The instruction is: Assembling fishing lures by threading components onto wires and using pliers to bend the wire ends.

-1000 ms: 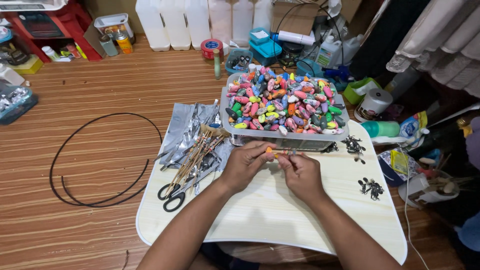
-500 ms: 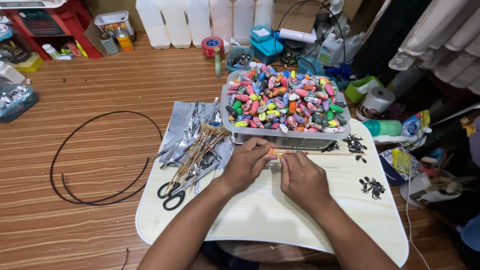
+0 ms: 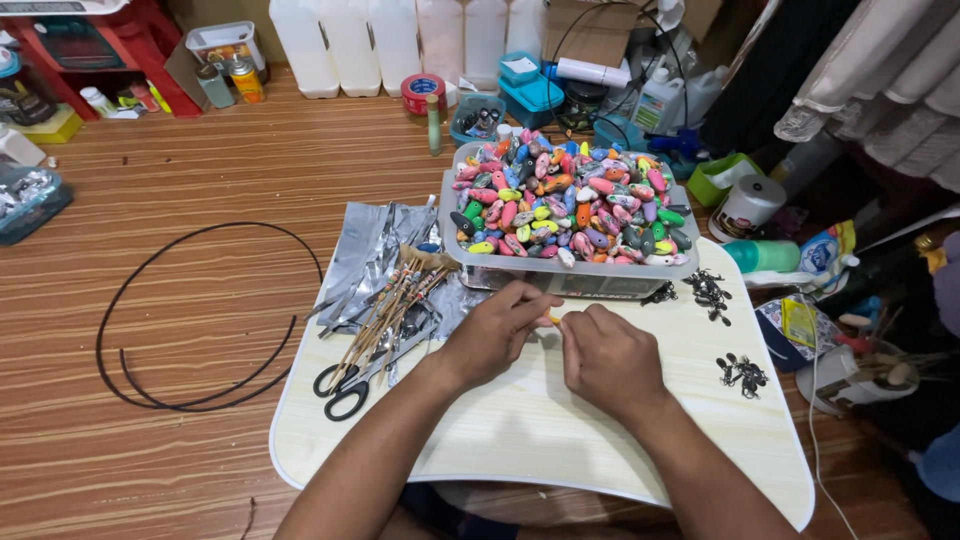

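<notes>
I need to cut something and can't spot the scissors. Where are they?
In the head view, the black-handled scissors lie at the left edge of the pale lap table, beside the bundle of thin sticks, left of the left hand.

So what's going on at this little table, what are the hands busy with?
A person sits at a pale wooden lap table, both hands together near its middle. The left hand and right hand pinch a small orange piece between their fingertips. Just beyond stands a clear plastic tub heaped with small colourful oval pieces. To the left lie black-handled scissors, a bundle of thin sticks and silver foil wrappers.
</notes>
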